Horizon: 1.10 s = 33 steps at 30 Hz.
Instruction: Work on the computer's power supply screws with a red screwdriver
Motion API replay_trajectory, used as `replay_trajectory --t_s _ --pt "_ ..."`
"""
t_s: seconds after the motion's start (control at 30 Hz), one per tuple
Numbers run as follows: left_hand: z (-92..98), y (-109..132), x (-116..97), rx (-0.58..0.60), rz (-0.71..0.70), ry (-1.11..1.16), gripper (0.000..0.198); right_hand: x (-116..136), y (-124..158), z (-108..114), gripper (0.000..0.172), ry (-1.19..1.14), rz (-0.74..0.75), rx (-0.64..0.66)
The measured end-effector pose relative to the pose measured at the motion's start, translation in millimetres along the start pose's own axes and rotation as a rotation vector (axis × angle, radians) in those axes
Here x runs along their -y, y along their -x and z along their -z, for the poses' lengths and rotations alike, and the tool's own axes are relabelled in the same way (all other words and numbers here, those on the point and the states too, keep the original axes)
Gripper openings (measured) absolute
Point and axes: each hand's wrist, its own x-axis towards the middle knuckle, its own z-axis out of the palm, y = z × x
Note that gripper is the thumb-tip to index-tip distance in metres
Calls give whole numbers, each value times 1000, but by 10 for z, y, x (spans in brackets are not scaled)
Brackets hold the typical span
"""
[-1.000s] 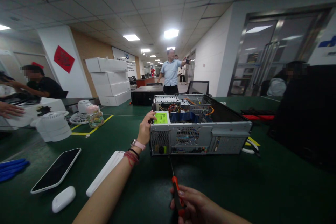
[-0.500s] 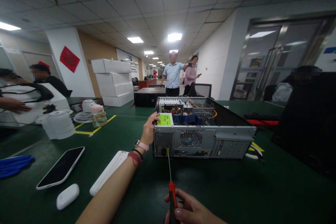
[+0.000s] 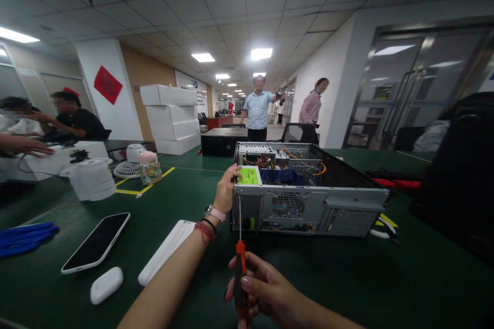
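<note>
An open computer case [image 3: 353, 221] lies on its side on the green table, its rear panel facing me. At its near left corner sits a power supply [image 3: 249, 176] with a bright green label. My left hand [image 3: 227, 185] is closed over that corner, fingers curled onto the top edge beside the label. Below, my right hand [image 3: 257, 288] grips a screwdriver [image 3: 240, 254] with a red and black handle. Its long shaft points away from me, the tip at the upper left of the rear panel. I cannot tell whether the tip touches a screw.
To the left lie a phone [image 3: 96, 242], a white earbud case [image 3: 107, 286], a long white box [image 3: 165, 252] and blue gloves [image 3: 27, 239]. Small white fans and a jar [image 3: 150, 169] stand farther back, near stacked white boxes [image 3: 170, 115]. A black bag [image 3: 459, 180] is at right. Several people are around.
The screwdriver has moved up and left, its tip going from the lower rear panel beside the power socket to the upper left corner. My left hand keeps its hold on the case corner.
</note>
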Motion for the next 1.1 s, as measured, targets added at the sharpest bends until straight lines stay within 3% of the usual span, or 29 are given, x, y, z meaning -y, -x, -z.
replay_trajectory --t_s 1.1 --pt "13 7 -16 -2 -12 9 34 56 -27 -49 37 -33 11 44"
